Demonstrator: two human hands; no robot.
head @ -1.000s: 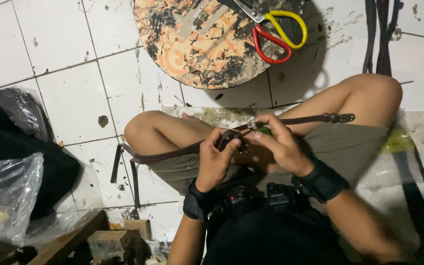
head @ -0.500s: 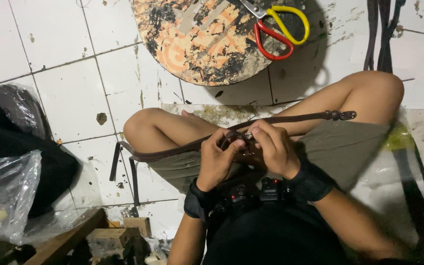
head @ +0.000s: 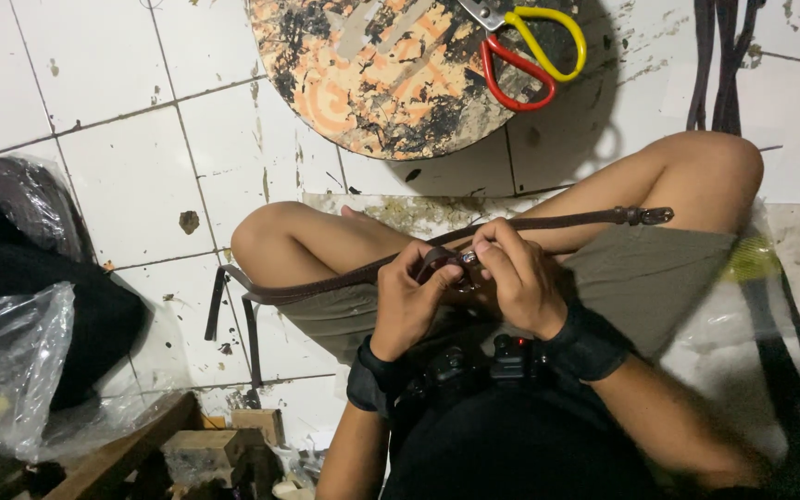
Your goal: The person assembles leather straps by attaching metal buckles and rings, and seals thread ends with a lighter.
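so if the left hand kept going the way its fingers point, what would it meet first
Probably the right hand: the left hand points up and to the right, its fingers on the brown leather strap and nearly meeting the right's. Depth is hard to judge.

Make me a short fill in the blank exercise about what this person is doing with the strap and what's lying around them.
1. Both hands, the left hand and the right hand, hold a brown leather ____ across the lap.
2. The scissors have one yellow handle and one ____ handle.
3. The scissors rest on a ____ board stained orange and black.
4. The floor is covered in white ____.

Missing words: strap; red; round; tiles
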